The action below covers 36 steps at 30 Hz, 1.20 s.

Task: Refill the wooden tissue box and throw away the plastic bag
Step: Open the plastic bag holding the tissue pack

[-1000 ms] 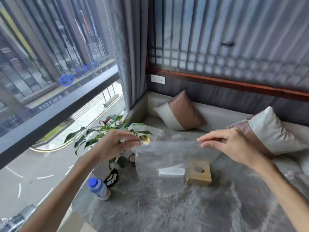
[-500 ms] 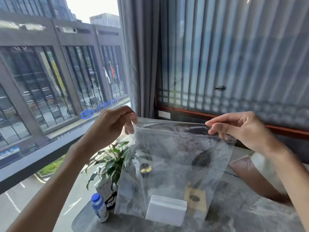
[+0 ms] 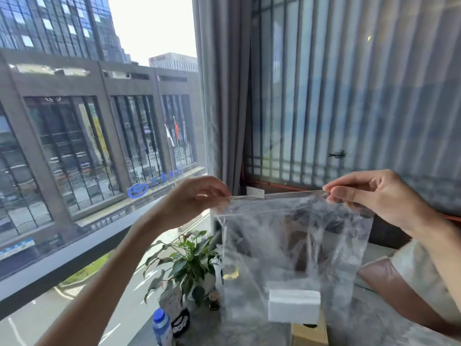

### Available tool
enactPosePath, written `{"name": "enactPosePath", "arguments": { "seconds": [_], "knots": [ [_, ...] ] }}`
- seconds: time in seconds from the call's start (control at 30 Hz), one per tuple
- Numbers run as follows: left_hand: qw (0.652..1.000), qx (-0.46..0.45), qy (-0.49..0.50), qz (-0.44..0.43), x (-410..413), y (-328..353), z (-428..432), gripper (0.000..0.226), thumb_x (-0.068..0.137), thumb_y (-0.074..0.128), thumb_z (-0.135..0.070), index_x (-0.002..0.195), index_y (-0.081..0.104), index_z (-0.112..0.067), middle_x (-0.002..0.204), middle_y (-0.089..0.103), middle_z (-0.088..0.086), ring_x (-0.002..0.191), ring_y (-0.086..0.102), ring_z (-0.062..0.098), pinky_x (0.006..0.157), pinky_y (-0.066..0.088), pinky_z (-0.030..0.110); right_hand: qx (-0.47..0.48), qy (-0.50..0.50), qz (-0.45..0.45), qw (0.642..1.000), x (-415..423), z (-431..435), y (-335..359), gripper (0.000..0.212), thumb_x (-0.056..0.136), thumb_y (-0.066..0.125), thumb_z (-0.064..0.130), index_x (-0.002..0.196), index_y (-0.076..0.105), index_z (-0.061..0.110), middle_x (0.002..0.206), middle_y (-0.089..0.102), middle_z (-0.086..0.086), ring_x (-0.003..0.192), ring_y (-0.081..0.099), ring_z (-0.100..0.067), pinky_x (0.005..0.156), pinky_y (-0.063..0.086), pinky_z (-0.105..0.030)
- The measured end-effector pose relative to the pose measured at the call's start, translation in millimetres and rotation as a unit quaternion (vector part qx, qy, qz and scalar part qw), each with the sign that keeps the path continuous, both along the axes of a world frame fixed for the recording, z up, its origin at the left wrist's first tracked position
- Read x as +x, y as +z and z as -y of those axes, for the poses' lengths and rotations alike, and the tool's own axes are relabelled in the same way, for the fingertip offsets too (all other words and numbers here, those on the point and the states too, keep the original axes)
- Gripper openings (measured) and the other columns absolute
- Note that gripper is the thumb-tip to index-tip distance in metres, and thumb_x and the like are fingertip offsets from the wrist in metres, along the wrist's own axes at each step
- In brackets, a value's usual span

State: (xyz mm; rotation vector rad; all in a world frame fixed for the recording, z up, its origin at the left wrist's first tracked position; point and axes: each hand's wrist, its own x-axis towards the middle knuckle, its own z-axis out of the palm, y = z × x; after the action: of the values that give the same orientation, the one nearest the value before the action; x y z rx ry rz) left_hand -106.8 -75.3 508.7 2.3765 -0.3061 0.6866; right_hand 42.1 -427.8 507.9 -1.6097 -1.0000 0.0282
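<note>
Both hands pinch the top edge of the clear plastic bag (image 3: 294, 248), left hand (image 3: 197, 198) at 9 o'clock and right hand (image 3: 374, 196) at 3 o'clock, holding it up with 1 white tissue pack (image 3: 293, 305) resting at its bottom. The step looks like opening the bag; next, its mouth must part so the pack can drop to the wooden tissue box (image 3: 309, 334) at 6 o'clock. A potted plant (image 3: 184, 265) and water bottle (image 3: 162, 325) crowd the table (image 3: 374, 328) at 7 o'clock.

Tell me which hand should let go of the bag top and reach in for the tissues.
Probably the right hand: the tissue stack sits low in the plastic bag, toward its right side. The left hand can keep pinching its corner.
</note>
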Motion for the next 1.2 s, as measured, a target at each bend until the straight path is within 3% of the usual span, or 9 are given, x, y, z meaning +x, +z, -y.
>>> {"name": "enactPosePath", "arguments": {
  "seconds": [0.1,0.27,0.4,0.5,0.57,0.73,0.83,1.03,1.2],
  "knots": [
    [0.998,-0.04,-0.024,0.05,2,5,17,0.013,0.084,0.067,-0.027,0.088,0.071,-0.039,0.08,0.074,-0.018,0.07,0.07,-0.003,0.069,0.053,0.011,-0.086,-0.017,0.031,0.996,4,12,10,0.03,0.072,0.073,0.046,0.096,0.08,0.03,0.093,0.081,-0.001,0.079,0.075,-0.014,0.068,0.057,-0.015],
    [0.996,-0.029,-0.014,0.088,14,40,41,0.022,0.09,0.063,-0.007,0.086,0.068,-0.028,0.072,0.07,-0.015,0.069,0.067,0.006,0.066,0.053,0.017,-0.182,-0.073,0.219,0.956,-19,-43,37,0.073,0.072,0.052,0.081,0.13,0.061,0.038,0.133,0.058,0.025,0.123,0.048,0.016,0.104,0.036,-0.021],
    [0.994,0.001,-0.01,0.108,7,55,41,0.01,0.09,0.061,-0.008,0.093,0.069,-0.014,0.084,0.072,-0.004,0.079,0.068,0.018,0.076,0.055,0.035,-0.155,0.042,0.178,0.971,-51,-129,55,0.056,0.076,0.064,0.066,0.119,0.07,0.031,0.119,0.072,0.016,0.107,0.063,0.009,0.096,0.05,-0.023],
    [0.992,-0.074,-0.011,0.101,-13,52,20,0.015,0.094,0.06,-0.018,0.108,0.062,-0.017,0.083,0.069,-0.008,0.077,0.068,0.013,0.073,0.059,0.037,-0.135,0.091,0.133,0.978,-56,-168,62,0.032,0.08,0.073,0.051,0.092,0.078,0.021,0.085,0.078,0.005,0.077,0.069,-0.004,0.082,0.057,-0.04],
    [0.987,-0.14,-0.011,0.074,-30,40,3,0.03,0.092,0.063,-0.021,0.12,0.056,-0.014,0.09,0.067,0.003,0.076,0.067,0.013,0.067,0.06,0.039,-0.113,0.102,0.128,0.98,-56,-185,62,0.037,0.075,0.073,0.054,0.088,0.079,0.019,0.08,0.077,0.002,0.067,0.065,-0.005,0.068,0.053,-0.033],
    [0.971,-0.222,0.075,0.056,-62,-2,-21,0.013,0.084,0.068,0.007,0.096,0.066,0.008,0.063,0.063,-0.006,0.051,0.057,0.004,0.048,0.049,0.017,-0.106,0.148,0.096,0.979,-61,-210,65,0.025,0.075,0.08,0.042,0.086,0.081,0.019,0.079,0.079,-0.001,0.063,0.067,-0.002,0.059,0.051,-0.011],
    [0.958,-0.269,0.076,0.065,-78,-13,-21,0.009,0.084,0.064,0.012,0.091,0.064,0.018,0.053,0.06,-0.005,0.046,0.052,0.007,0.047,0.044,0.017,-0.109,0.153,0.105,0.977,-61,-215,68,0.024,0.073,0.082,0.039,0.087,0.081,0.02,0.081,0.08,0.0,0.071,0.073,-0.014,0.064,0.056,-0.014],
    [0.963,-0.265,0.029,0.034,-97,-12,-10,0.009,0.089,0.057,0.012,0.097,0.06,0.016,0.067,0.053,0.01,0.055,0.05,0.01,0.055,0.046,0.018,-0.126,0.16,0.096,0.974,-64,-211,78,0.029,0.071,0.082,0.047,0.088,0.081,0.024,0.081,0.08,0.0,0.064,0.066,-0.01,0.063,0.053,-0.03],
    [0.967,-0.254,0.026,0.023,-104,-4,-9,0.013,0.094,0.051,0.007,0.087,0.054,-0.003,0.067,0.048,0.007,0.058,0.047,0.01,0.058,0.04,0.018,-0.129,0.17,0.105,0.971,-69,-200,88,0.031,0.069,0.083,0.048,0.088,0.082,0.024,0.082,0.08,0.0,0.065,0.07,-0.004,0.055,0.052,-0.012]
  ]
}}
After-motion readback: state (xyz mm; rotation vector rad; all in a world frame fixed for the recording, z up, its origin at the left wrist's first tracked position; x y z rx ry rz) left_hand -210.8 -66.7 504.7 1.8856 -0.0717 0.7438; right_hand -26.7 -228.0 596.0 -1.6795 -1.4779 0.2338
